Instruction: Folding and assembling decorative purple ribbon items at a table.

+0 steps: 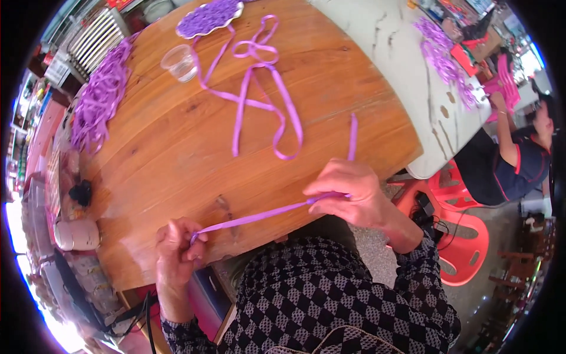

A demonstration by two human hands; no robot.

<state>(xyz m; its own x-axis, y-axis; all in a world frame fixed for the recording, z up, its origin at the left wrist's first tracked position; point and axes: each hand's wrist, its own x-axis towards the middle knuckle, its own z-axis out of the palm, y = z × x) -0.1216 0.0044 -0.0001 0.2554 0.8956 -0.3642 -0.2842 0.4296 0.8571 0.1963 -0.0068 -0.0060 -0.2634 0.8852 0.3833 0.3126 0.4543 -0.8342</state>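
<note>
Taut near the close edge of the table (177,147), the purple ribbon (253,219) slants left to right; the left hand (178,245), knuckles bent, pinches it, and the right hand (349,192), fingers pointing left, grips it too.

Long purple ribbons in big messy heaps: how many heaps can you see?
2: the left heap along the wooden table's left edge, and the right heap on the white table. More may be hidden in the clutter.

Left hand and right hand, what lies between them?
In the head view, a narrow purple ribbon spans from the left hand to the right hand.
</note>
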